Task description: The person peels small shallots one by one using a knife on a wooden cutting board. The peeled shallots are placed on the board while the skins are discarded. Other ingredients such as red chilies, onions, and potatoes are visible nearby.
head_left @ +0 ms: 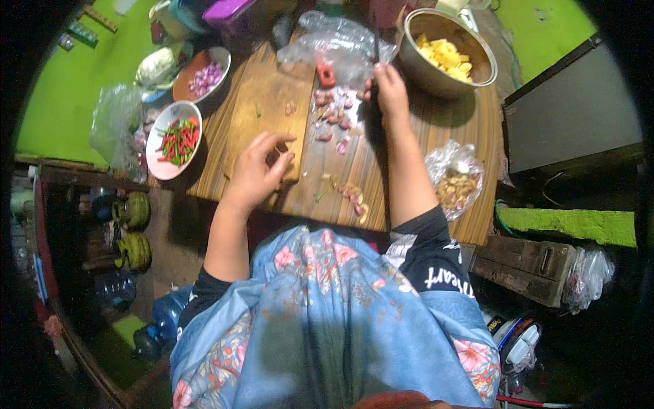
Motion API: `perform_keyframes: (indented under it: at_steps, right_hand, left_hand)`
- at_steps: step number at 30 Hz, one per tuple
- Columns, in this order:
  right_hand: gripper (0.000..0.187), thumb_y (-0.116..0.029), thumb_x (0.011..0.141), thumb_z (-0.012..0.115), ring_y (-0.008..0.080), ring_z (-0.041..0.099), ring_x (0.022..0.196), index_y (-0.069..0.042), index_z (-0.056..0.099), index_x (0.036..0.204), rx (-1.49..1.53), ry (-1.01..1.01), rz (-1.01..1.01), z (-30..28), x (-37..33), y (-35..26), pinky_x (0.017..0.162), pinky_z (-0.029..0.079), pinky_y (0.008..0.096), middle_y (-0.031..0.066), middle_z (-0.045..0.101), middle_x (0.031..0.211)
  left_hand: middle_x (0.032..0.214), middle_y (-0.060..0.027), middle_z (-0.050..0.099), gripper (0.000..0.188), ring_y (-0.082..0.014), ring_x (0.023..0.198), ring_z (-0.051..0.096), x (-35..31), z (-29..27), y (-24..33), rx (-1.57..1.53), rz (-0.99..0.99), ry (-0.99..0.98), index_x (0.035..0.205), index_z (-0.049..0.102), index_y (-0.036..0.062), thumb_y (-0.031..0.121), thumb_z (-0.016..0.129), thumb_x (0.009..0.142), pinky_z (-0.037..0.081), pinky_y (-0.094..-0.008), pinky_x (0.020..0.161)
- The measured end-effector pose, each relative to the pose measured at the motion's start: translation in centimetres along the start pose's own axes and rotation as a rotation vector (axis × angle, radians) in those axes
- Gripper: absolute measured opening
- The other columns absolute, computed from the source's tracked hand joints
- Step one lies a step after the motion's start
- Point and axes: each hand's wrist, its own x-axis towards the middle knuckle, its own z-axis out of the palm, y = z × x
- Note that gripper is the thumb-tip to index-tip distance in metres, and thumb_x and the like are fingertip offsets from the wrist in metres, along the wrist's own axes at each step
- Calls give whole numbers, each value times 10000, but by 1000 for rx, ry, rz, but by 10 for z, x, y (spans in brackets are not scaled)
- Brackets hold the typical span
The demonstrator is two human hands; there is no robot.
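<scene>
My left hand [260, 169] hovers over the near part of a wooden cutting board [266, 102], thumb and fingers curved and apart, with nothing plain between them. My right hand [390, 92] is closed around a knife [377, 46], whose thin dark blade points away from me. Beside it, unpeeled reddish cloves [332, 117], seemingly garlic, lie scattered on the table. A small pale piece [290, 108] and a green bit [258, 110] rest on the board. Nearer to me are loose peels and scraps [352, 196].
Left of the board stand a bowl of cut red and green chillies [155, 155] and a bowl of chopped shallots [219, 60]. A metal pot [485, 58] with yellow chunks is at the far right. Plastic bags [455, 180] [334, 41] and a red object [325, 76] lie on the table.
</scene>
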Motion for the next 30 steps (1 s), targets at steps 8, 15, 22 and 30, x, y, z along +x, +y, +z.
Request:
perform_keyframes:
  at_steps: [8,15,22,30]
  right_hand:
    - [341,-259,898,495,104,483,505,3,490,1117,7,-46,26,3,-4,-5,458,447,241,44,513,661]
    - [335,-267,897,499,96,486,468,-19,497,1123,-64,9,-20,0,2,3,444,424,232,34,518,637]
    - [373,-269,899,499,104,455,497,-8,446,1159,-69,-8,9,2,2,7,456,422,240,38,485,648]
    - [344,-275,906,485,93,483,511,-37,458,1154,-135,-22,-1,3,0,11,450,395,213,6,488,632]
  left_hand:
    - [849,-107,562,197,-219,804,571,-10,26,5,-18,134,-222,949,596,35,36,550,758,459,-296,719]
    - [848,-147,515,185,-322,816,541,-27,94,17,92,564,-498,893,584,36,77,599,713,460,-394,697]
    - [801,-169,485,119,-363,798,522,-23,97,20,89,432,-469,825,529,13,90,570,744,439,-419,703]
    - [830,-34,574,75,-106,742,563,69,39,24,-813,37,-117,928,526,48,100,525,872,440,-236,630]
